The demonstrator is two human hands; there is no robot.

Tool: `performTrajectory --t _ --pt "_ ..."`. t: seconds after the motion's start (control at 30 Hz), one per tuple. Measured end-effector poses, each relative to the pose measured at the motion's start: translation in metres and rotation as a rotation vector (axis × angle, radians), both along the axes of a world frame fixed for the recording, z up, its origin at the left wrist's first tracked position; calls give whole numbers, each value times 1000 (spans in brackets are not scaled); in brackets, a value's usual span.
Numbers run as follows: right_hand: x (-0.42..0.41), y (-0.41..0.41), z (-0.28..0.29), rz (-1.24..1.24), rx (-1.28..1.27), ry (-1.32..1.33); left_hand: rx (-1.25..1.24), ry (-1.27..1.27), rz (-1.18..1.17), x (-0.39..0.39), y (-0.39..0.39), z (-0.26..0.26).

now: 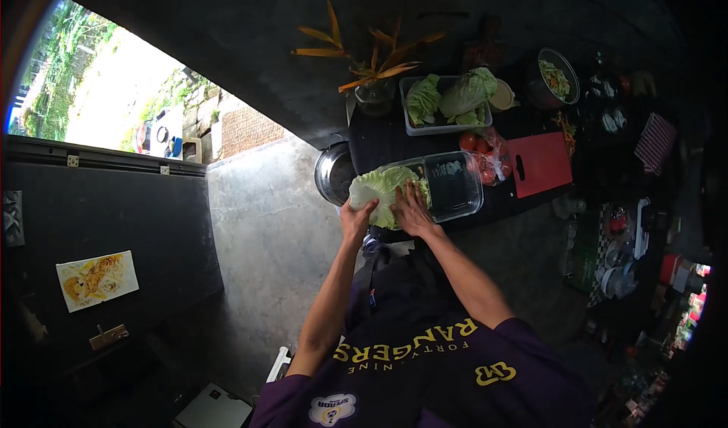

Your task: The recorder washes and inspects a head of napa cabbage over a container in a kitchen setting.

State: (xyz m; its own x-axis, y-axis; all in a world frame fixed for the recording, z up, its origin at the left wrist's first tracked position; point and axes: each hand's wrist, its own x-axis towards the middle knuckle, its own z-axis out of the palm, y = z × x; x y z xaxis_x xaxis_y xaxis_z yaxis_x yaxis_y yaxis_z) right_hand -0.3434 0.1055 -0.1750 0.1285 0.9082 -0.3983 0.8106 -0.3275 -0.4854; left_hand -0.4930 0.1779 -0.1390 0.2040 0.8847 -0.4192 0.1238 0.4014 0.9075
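A large napa cabbage leaf (378, 186) lies spread over the left end of a rectangular clear glass baking dish (476, 197). My left hand (357, 219) grips the leaf's pale stem end, thumb on top. On the leaf's right part rests my right hand (415, 212), palm down with its fingers apart. Some shredded vegetable filling (425, 188) shows just past those fingertips; the rest of it is hidden by the hand and leaf. The dish's right half shows bare glass with reflections.
Behind the dish stands a plastic tub (449, 130) of napa cabbage. Bagged tomatoes (493, 163) and a red cutting board (543, 163) lie to the right. A pot (573, 95) holds shredded vegetables. A round metal vessel (327, 172) sits by the table's left edge, near a flower vase (375, 97).
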Motion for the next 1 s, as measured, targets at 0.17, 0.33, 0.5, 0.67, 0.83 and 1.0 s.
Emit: performTrajectory --t 0.17,0.33,0.5,0.67,0.83,1.0 --pt "-2 3 -9 -20 44 -67 82 235 38 7 -8 -2" --pt "-13 4 -7 -89 195 157 223 458 59 11 -12 -6" --pt "-10 8 -5 185 138 90 180 381 50 14 -16 2" --pt "2 24 1 216 -53 -12 164 486 -26 11 -22 3" --pt "0 27 -5 117 -37 -45 116 411 9 8 -30 4" --pt "-2 29 -14 -56 41 47 104 435 56 11 -31 8"
